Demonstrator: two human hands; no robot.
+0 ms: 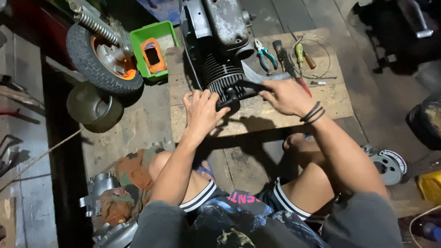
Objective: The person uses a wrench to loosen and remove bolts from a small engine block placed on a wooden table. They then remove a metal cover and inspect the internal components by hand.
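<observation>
Hands [202, 110] [285, 96] press a ribbed, black metal engine cylinder [223, 76] on wood.

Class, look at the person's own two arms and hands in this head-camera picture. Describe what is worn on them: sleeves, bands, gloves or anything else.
Both hands are bare, with no gloves. The left hand and its forearm carry nothing; a dark grey short sleeve covers only the upper arm. The right hand has thin black bands around the wrist, several stacked together. Its upper arm ends in a matching grey sleeve.

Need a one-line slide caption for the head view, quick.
Left hand steadies a finned engine on a wooden board; right hand holds a dark tool against it.
</observation>
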